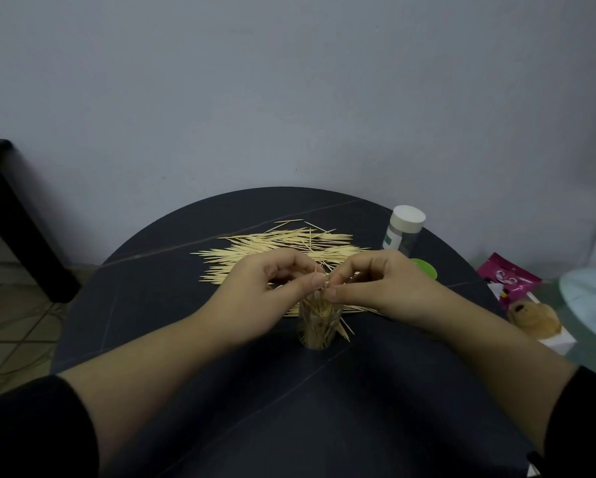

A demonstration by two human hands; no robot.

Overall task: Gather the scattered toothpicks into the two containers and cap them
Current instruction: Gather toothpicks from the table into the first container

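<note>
Well, a plain grey wall (289, 81) rose behind your round dark table (134, 288). On it lay one loose heap of toothpicks (272, 246), two containers and one green cap (426, 267). Your left hand (269, 288) and right hand (386, 284) both pinched toothpicks over the open container (319, 327) at the near middle, hiding the heap's near part. The capped container (405, 231) stood far right. One pink packet (510, 281) lay beyond the table's right edge.

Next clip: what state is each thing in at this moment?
Near container: upright, uncapped, partly filled.
Far container: upright, white lid on.
Green cap: off, lying on the table.
Toothpick pile: loose on the table.
Left hand: pinching a toothpick bunch above near container.
Right hand: pinching the toothpick bunch too.
</note>
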